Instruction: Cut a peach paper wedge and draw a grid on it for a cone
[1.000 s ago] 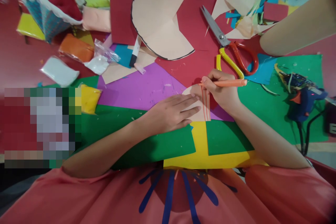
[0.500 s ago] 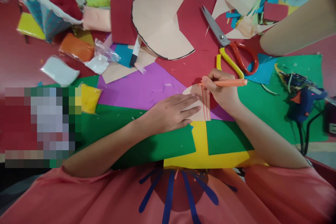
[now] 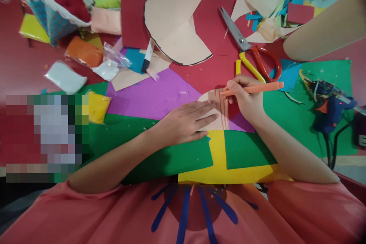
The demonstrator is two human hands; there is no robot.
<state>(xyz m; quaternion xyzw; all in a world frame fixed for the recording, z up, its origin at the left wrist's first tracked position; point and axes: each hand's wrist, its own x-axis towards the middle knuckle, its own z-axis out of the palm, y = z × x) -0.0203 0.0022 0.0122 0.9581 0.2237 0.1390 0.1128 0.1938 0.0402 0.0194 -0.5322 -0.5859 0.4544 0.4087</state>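
My right hand (image 3: 248,98) grips an orange marker (image 3: 265,87), its tip near the top of a cream paper piece (image 3: 211,121) with a rounded top. Several thin orange-red lines run down the right side of that piece. Flat on its left part rests my left hand (image 3: 190,122), fingers spread. Beneath lie a purple sheet (image 3: 148,101), a green sheet (image 3: 177,156) and a yellow sheet (image 3: 219,152). Just beyond my right hand are scissors (image 3: 243,44) with one red and one yellow handle, blades partly apart.
A large cream cutout (image 3: 174,19) with a black edge lies at the back. Paper scraps (image 3: 268,26) and a beige tube (image 3: 326,26) stand back right. A blue glue gun (image 3: 331,112) lies right. Clay packets (image 3: 84,51) and a black-capped marker (image 3: 148,57) are at left.
My right hand has shifted slightly right, and the orange marker leans more to the right. Another line shows near the paper's top. My left hand stays in nearly the same place.
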